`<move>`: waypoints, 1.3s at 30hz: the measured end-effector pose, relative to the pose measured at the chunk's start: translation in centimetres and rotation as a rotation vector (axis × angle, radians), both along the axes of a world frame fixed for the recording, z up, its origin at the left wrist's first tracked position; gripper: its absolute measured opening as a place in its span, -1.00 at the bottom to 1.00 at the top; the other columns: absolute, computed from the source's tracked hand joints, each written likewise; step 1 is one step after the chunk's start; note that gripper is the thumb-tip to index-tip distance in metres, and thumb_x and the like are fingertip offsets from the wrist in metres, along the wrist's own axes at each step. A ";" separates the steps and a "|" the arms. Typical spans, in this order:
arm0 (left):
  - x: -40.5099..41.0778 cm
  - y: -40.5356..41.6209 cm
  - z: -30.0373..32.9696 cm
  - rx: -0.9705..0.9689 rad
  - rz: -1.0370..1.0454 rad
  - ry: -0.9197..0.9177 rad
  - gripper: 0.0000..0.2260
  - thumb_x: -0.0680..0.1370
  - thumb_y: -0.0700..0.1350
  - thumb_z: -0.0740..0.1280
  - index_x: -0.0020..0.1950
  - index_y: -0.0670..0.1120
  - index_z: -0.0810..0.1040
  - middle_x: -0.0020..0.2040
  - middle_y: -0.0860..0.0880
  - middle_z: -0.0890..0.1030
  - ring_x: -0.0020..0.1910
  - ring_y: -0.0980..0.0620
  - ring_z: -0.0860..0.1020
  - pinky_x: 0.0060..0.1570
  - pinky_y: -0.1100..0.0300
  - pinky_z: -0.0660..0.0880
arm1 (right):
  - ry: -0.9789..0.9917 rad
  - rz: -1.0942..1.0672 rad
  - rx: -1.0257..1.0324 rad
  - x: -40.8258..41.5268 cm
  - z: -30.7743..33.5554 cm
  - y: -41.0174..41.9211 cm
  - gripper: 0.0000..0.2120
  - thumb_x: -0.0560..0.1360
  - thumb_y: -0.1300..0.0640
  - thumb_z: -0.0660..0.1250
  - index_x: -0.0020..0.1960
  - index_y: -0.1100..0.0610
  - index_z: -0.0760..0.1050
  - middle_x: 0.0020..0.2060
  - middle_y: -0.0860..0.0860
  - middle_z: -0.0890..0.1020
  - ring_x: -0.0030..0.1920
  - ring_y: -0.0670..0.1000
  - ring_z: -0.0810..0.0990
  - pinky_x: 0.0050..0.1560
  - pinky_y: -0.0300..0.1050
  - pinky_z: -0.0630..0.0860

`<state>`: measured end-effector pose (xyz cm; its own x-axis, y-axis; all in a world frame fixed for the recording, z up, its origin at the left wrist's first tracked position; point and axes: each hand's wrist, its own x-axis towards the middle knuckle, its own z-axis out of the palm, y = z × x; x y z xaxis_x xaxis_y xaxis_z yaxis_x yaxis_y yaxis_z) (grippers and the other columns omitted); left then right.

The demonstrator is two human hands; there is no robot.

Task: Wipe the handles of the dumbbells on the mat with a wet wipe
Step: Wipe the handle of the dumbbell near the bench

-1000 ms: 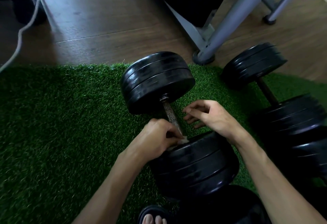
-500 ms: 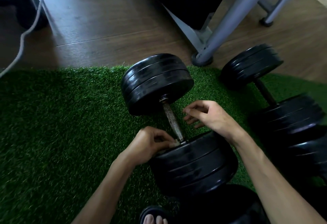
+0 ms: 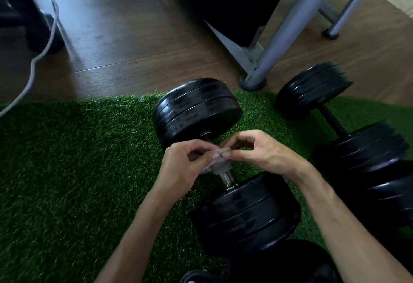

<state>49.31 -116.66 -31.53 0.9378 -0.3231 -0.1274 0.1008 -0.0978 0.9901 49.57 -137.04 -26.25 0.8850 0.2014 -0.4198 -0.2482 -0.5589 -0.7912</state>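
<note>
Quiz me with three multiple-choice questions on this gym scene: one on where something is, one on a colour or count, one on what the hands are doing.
1. Where is the wet wipe?
A. over the near dumbbell's handle
B. on the wooden floor
C. on the far dumbbell

2. What colour is the mat?
A. blue
B. green
C. red

3. What are the left hand and right hand doing?
A. both pinch the wipe
B. both lie flat
C. lifting a dumbbell

Answers: 1 A, it hangs above the bare metal bar; 2 B, grass-like green; 3 A, fingertips meet on it.

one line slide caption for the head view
Both hands pinch a wet wipe above the near dumbbell's handle.
</note>
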 end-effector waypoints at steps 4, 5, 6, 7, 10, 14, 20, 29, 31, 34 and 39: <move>-0.1 0.0 1.1 0.162 0.223 -0.377 -0.89 0.55 -0.22 0.44 0.06 -0.11 0.70 -0.06 0.07 0.68 -0.07 0.18 0.64 -0.09 0.39 0.53 | 0.038 -0.185 0.036 0.6 -1.3 -1.0 -0.87 0.58 0.15 0.42 -0.06 0.19 0.52 -0.15 0.20 0.71 -0.13 0.07 0.68 0.02 0.08 0.62; 0.0 0.1 1.5 0.202 0.273 -0.510 -0.88 0.57 -0.23 0.42 0.08 -0.14 0.68 -0.02 0.03 0.67 -0.02 0.15 0.63 -0.02 0.38 0.52 | 0.053 -0.268 0.051 0.8 -1.6 -1.1 -0.88 0.60 0.18 0.39 -0.06 0.19 0.49 -0.19 0.17 0.70 -0.18 0.01 0.69 -0.07 -0.01 0.67; 0.1 0.2 1.6 0.252 0.310 -0.617 -0.86 0.58 -0.24 0.41 0.11 -0.17 0.67 0.02 -0.01 0.65 0.04 0.10 0.60 0.07 0.36 0.49 | 0.067 -0.351 0.075 1.0 -1.7 -1.0 -0.90 0.61 0.22 0.37 -0.05 0.21 0.47 -0.21 0.17 0.69 -0.23 -0.02 0.71 -0.18 -0.10 0.67; 0.5 0.3 1.6 0.305 0.337 -0.695 -0.84 0.58 -0.24 0.40 0.15 -0.18 0.66 0.09 -0.05 0.63 0.11 0.03 0.56 0.16 0.34 0.44 | 0.076 -0.427 0.097 1.3 -1.8 -0.9 -0.92 0.61 0.26 0.35 -0.03 0.24 0.47 -0.21 0.20 0.69 -0.29 -0.03 0.71 -0.26 -0.15 0.66; 1.7 0.4 0.2 0.383 0.323 -0.737 -0.71 0.62 -0.20 0.34 0.34 -0.20 0.56 0.38 -0.17 0.46 0.39 -0.11 0.40 0.42 0.21 0.31 | 0.098 -0.504 0.071 2.6 -2.8 -0.7 -0.94 0.56 0.36 0.37 -0.09 0.31 0.57 -0.19 0.24 0.70 -0.27 0.06 0.74 -0.21 -0.04 0.70; 2.7 0.5 -2.2 0.427 0.172 -0.708 -0.56 0.69 -0.13 0.17 0.56 -0.18 0.28 0.62 -0.15 0.14 0.63 -0.07 0.03 0.59 -0.01 0.03 | 0.211 -0.435 0.039 4.4 -4.1 0.9 -0.81 0.54 0.43 0.34 -0.20 0.25 0.58 -0.33 0.11 0.67 -0.33 0.02 0.67 -0.18 -0.06 0.70; 2.7 0.0 -2.6 0.389 0.185 -0.646 -0.55 0.69 -0.16 0.12 0.59 -0.13 0.23 0.64 -0.06 0.08 0.63 0.01 -0.05 0.60 0.02 -0.08 | 0.388 -0.488 0.206 5.5 -4.8 2.9 -0.68 0.62 0.42 0.21 -0.24 0.12 0.44 -0.46 0.03 0.51 -0.51 -0.08 0.47 -0.43 -0.19 0.51; 2.8 -0.3 -3.0 0.371 0.211 -0.660 -0.56 0.68 -0.14 0.14 0.58 -0.14 0.25 0.63 -0.09 0.11 0.63 -0.01 -0.02 0.60 -0.04 -0.05 | 0.093 -0.484 0.022 4.1 -5.2 3.2 -0.68 0.55 0.36 0.30 -0.34 0.11 0.53 -0.48 0.03 0.54 -0.42 0.02 0.46 -0.24 -0.06 0.43; 2.8 -0.4 -3.1 0.379 0.220 -0.669 -0.56 0.68 -0.12 0.14 0.58 -0.14 0.26 0.63 -0.10 0.12 0.63 -0.03 0.00 0.59 -0.07 -0.04 | 0.001 -0.423 -0.071 3.7 -4.8 3.4 -0.72 0.53 0.30 0.36 -0.32 0.07 0.57 -0.45 -0.07 0.58 -0.38 -0.04 0.50 -0.22 -0.11 0.44; 2.9 -0.6 -3.1 0.389 0.234 -0.683 -0.55 0.68 -0.09 0.13 0.57 -0.14 0.26 0.63 -0.12 0.13 0.63 -0.06 0.01 0.59 -0.11 -0.01 | -0.142 -0.271 -0.263 3.1 -3.4 4.0 -0.81 0.53 0.25 0.37 -0.21 0.06 0.65 -0.32 -0.01 0.67 -0.30 -0.02 0.58 -0.25 -0.15 0.44; 2.7 -0.6 -2.9 0.404 0.222 -0.691 -0.54 0.68 -0.08 0.13 0.58 -0.15 0.24 0.63 -0.13 0.10 0.63 -0.07 0.00 0.59 -0.08 -0.04 | -0.352 0.105 -0.537 1.6 -1.8 5.5 -0.80 0.58 0.24 0.26 -0.03 0.13 0.67 -0.17 0.17 0.71 -0.12 0.22 0.68 -0.15 0.03 0.57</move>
